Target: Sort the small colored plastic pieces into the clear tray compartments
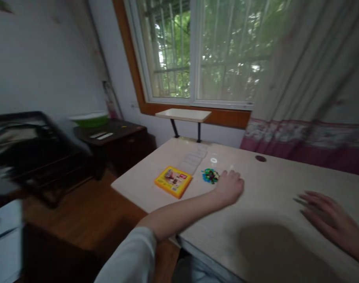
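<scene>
My left hand (230, 186) reaches across the pale wooden desk (264, 236) and rests with curled fingers right beside a small pile of colourful pieces (210, 175), touching or nearly touching it. Whether it holds anything is hidden. A yellow box (173, 181) lies flat to the left of the pile. Several pale cards (193, 159) lie in a row behind the box. My right hand (329, 220) lies flat on the desk at the right, fingers stretched out, holding nothing.
A small white ring (214, 160) and a dark round hole (260, 158) are on the desk's far part. A little shelf (183, 114) stands under the window. A dark cabinet (114, 139) with a green bowl (90, 118) stands at left.
</scene>
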Available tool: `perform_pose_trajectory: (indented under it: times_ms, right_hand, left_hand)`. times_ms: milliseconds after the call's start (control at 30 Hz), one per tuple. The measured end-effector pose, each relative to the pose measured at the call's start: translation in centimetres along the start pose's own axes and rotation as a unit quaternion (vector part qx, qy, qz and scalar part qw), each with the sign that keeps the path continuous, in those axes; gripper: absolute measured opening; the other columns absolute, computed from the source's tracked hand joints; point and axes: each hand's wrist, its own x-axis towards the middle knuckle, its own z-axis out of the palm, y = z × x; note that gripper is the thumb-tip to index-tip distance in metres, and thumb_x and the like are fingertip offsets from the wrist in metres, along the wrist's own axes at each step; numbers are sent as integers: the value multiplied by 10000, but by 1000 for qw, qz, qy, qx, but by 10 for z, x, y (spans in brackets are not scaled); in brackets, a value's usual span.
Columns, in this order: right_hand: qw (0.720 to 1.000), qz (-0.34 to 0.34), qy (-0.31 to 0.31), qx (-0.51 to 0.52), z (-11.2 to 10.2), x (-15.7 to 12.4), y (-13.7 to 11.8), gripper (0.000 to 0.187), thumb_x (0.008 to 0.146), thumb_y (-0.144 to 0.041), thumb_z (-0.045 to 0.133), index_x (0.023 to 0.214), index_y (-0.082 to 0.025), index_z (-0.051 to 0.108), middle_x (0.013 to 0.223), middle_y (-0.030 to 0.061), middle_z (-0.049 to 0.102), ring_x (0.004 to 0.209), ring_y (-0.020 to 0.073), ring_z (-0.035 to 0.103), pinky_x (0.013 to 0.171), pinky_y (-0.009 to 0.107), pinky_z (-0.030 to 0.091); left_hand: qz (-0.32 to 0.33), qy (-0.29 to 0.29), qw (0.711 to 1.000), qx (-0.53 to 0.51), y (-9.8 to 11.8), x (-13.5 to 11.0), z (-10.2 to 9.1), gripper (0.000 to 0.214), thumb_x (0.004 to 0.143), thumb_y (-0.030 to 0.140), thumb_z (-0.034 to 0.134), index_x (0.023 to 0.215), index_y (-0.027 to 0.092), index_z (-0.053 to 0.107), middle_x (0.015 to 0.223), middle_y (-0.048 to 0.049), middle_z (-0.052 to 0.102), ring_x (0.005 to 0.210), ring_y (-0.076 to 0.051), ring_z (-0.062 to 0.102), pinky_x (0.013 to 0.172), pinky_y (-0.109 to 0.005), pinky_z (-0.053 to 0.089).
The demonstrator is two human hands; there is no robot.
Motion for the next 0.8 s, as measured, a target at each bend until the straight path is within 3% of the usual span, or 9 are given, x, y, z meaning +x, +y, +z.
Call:
perform_pose_trajectory:
  times_ms: [67, 200, 500, 667, 800]
  right_hand:
    - [999, 0, -41, -26, -8, 1, 8, 352, 791, -499, 492, 1069, -288, 540, 1152, 106, 494, 1091, 262, 481, 904, 444, 413]
    - [998, 13, -52, -42, -13, 11, 6, 331, 848, -399, 421, 1123, -226, 485, 1209, 105, 423, 1145, 235, 424, 959, 432, 374]
    - [992, 55, -98, -58, -16, 36, -26, 393, 827, -335, 398, 1196, -206, 439, 1267, 104, 387, 1207, 226, 356, 1016, 407, 294]
    - [983, 67, -147, -93, -8, 50, -40, 496, 855, -378, 358, 1310, -180, 336, 1300, 108, 401, 1212, 214, 352, 1023, 388, 264]
    - [960, 110, -218, -137, 3, 44, -57, 610, 870, -530, 247, 1377, -191, 232, 1423, 88, 258, 1307, 257, 190, 1052, 469, 134]
  left_hand:
    - [-14, -2, 1000, 11, 1, 13, 10, 191, 834, 176, 423, 897, 133, 598, 943, -109, 559, 943, -227, 473, 803, -389, 361]
    - [-51, 12, 999, -3, -4, 29, 22, 220, 825, 119, 405, 858, 100, 622, 907, -140, 578, 921, -258, 478, 796, -419, 341]
    - [-131, 3, 991, 6, -31, 28, 19, 329, 830, 125, 313, 908, 105, 632, 956, -169, 580, 987, -301, 439, 850, -446, 271]
    - [-125, 1, 992, -15, -11, 32, 10, 311, 835, 200, 330, 916, 120, 620, 977, -154, 579, 993, -292, 446, 871, -445, 273]
    - [-103, -5, 992, -68, 15, 36, 11, 398, 873, 369, 286, 1048, 156, 572, 1080, -138, 560, 1039, -287, 453, 872, -440, 309]
